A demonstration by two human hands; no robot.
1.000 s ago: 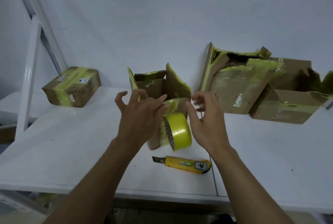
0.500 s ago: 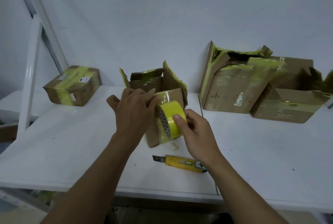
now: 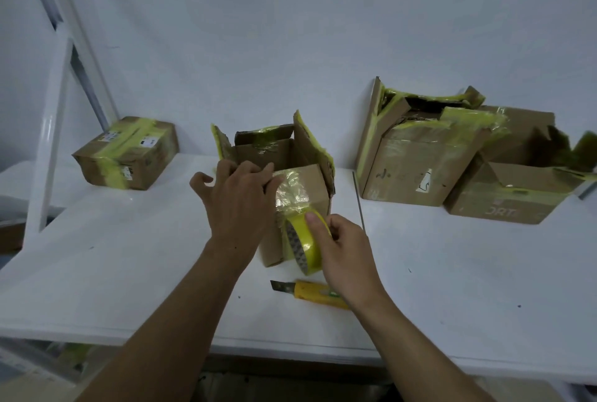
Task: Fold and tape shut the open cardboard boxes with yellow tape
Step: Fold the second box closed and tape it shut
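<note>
Centre of white table [image 3: 129, 272]: small open box [image 3: 303, 188], flaps up, tape film stuck to near flap. Left hand [image 3: 239, 207] spread flat, fingers pinning flap edge, likely steadying for taping. Right hand [image 3: 342, 253] grips yellow tape roll [image 3: 305, 241] against box front, thumb on rim. Utility knife [image 3: 310, 292] in front of box, handle end hidden by right wrist. Box interior unseen.

Table: you see a white table [image 3: 113, 272] that fills most of the view, with small dark specks on its top.
Knife: you have a yellow utility knife [image 3: 315, 293] lying flat on the table near its front edge, the dark blade end pointing left.
Wall: behind the table you see a plain white wall [image 3: 290, 30].
Frame: at your far left a white metal frame [image 3: 48, 149] stands, with one slanted bar.
</note>
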